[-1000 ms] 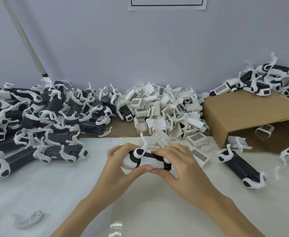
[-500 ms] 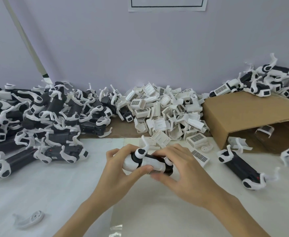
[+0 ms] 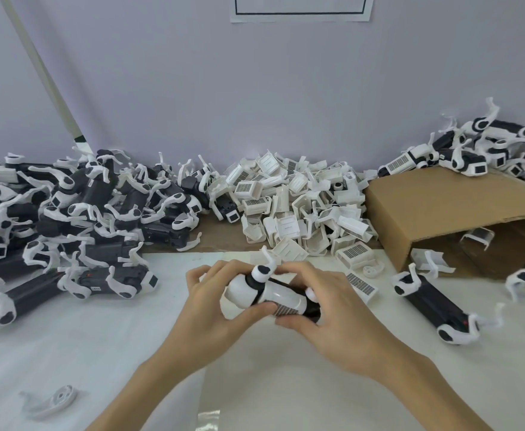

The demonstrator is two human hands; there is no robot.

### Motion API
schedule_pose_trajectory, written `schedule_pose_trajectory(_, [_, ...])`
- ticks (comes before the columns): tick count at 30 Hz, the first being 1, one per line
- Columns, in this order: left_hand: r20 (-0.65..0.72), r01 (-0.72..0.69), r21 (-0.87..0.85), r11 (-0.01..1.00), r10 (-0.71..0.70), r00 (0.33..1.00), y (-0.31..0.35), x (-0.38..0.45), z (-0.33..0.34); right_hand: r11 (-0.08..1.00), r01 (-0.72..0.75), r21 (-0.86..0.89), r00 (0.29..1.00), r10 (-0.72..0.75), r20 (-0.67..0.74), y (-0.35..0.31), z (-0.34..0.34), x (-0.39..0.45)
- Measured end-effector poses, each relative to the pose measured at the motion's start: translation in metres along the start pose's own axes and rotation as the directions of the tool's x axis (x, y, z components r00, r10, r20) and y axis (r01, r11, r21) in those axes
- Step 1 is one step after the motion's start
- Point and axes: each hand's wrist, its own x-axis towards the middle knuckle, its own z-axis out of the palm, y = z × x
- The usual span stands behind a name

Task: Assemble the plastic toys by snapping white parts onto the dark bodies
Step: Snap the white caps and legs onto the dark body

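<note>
The white surface is backed by a large heap of assembled dark toys at the left. A cardboard box lies on its side at the right, with more toys piled on top. A pile of loose white parts is heaped at centre back. Above the middle of the surface, one toy is held between both hands: the left hand is curled round its white end, thumb pressed underneath, and the right hand is curled round its dark end. A single toy lies to the right, a stray white piece at lower left.
</note>
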Motion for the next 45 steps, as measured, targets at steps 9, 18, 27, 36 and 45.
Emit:
schedule_pose_trajectory(9, [0.177,0.134,-0.328,0.935,-0.079,0.981,0.008,-0.005,-0.003,0.624,-0.210,0.753,0.974,0.196,0.109,-0.006,-0.007,0.002])
schedule_pose_trajectory(18, [-0.089,0.178,-0.314,0.932,-0.216,0.972,0.019,-0.006,0.018,0.998,0.058,-0.004,0.998,-0.058,-0.006,-0.004,0.004,-0.004])
schedule_pose_trajectory(27, [-0.074,0.145,-0.396,0.907,-0.189,0.979,0.032,-0.019,0.028,0.998,0.066,0.018,0.985,-0.062,-0.164,0.007,0.007,0.000])
schedule_pose_trajectory(36, [-0.029,0.200,-0.501,0.842,-0.248,0.968,0.025,-0.005,0.014,0.991,0.066,0.120,0.994,-0.055,-0.094,0.019,0.015,0.003])
schedule_pose_trajectory(45, [0.016,0.341,-0.506,0.792,-0.387,0.922,0.016,-0.003,0.012,0.932,-0.090,0.351,0.996,0.093,0.008,0.015,0.006,0.002])
